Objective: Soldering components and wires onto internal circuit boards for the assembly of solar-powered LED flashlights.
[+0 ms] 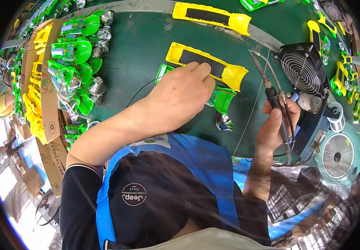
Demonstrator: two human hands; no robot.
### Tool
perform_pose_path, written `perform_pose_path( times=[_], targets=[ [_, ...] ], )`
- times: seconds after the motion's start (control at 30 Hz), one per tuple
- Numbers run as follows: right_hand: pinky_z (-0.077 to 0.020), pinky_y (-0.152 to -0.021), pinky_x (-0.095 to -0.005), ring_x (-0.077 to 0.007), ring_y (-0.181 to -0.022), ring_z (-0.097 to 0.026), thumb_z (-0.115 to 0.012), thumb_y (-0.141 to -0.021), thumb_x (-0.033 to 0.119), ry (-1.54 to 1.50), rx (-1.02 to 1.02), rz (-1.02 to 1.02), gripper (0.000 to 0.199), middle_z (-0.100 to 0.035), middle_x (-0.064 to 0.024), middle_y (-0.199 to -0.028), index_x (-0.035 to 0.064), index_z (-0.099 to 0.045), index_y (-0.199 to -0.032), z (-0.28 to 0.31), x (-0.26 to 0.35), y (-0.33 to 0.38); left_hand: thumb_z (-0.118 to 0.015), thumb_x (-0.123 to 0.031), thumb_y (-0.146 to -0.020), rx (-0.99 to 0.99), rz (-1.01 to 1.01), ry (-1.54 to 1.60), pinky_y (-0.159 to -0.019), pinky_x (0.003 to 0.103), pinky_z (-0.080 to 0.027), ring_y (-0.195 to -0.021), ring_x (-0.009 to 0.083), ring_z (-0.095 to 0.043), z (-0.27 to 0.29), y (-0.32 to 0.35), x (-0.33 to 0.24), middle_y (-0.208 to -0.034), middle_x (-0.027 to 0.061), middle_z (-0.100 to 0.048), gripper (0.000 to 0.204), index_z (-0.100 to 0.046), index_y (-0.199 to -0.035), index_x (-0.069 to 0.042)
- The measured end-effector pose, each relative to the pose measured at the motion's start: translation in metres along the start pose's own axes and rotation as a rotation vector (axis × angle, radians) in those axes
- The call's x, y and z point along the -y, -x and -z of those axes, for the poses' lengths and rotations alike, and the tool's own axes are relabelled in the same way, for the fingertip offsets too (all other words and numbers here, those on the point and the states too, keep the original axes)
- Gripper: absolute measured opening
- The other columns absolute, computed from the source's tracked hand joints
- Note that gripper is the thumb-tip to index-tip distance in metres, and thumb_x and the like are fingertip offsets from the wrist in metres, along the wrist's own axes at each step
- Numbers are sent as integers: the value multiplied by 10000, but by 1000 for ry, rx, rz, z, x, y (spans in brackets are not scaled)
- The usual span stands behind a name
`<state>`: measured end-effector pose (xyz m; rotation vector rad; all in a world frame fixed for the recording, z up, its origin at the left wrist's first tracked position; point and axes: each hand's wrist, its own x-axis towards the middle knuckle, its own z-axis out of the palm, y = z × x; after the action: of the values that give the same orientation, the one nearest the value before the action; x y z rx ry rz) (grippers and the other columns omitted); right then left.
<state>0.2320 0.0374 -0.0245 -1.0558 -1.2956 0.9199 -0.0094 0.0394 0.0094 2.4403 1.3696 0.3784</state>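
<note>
My right hand is wrapped around the dark handle of a soldering iron, whose tip points up and away, with a thin curved metal tube beside it. My left hand is closed, fingers curled down over a green plastic housing; whatever is between the fingertips is hidden by the hand. A small silver reflector hangs at the housing's near end, and a dark wire runs off to the left. Just beyond the fingers lies a yellow plastic shell with a black panel.
A second yellow shell lies farther back. Green housings with reflectors are piled at left, beside a cardboard box with yellow parts. At right stand a black fan, a wire spool and a pale green fan.
</note>
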Motion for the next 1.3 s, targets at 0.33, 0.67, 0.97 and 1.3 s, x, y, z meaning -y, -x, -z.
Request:
perform_pose_path(
  times=[0.33, 0.67, 0.97, 1.3],
  targets=[
    [-444, -619, -229, -101, -632, -542, -661, -909, 257, 7, -5, -2, 371, -647, -153, -868, 7, -466, -1101, -7, -3, -8, -624, -14, -686, 14, 5, -13, -717, 380, -489, -833, 281, -542, 0, 3, -1, -897, 117, -489, 158, -530, -811, 8],
    [-528, -800, -321, -252, -879, -686, -584, -936, 92, -41, 240, 100, 275, -605, -154, -978, 16, -421, -1144, -23, -2, -10, -681, -89, -723, -76, -171, 145, -761, 407, -470, -926, 292, -570, 7, -5, -9, -971, 85, -561, 245, -550, -929, -68],
    [-544, -682, -283, -189, -803, -630, -656, -854, -6, 139, 256, 212, 280, -567, -133, -1013, 17, -516, -1096, -19, -37, -5, -683, -53, -793, -313, -138, 458, -637, 364, -462, -714, 241, -565, -2, -2, 13, -783, 61, -612, 103, -673, -890, -85],
    [-499, -642, -271, -152, -651, -591, -663, -879, 149, -206, 191, -305, 244, -632, -109, -779, -14, -527, -999, 1, -1, 5, -650, -30, -773, -126, -64, 227, -714, 341, -419, -807, 201, -519, 12, 1, 58, -835, 51, -511, 87, -567, -775, -55]
  ],
)
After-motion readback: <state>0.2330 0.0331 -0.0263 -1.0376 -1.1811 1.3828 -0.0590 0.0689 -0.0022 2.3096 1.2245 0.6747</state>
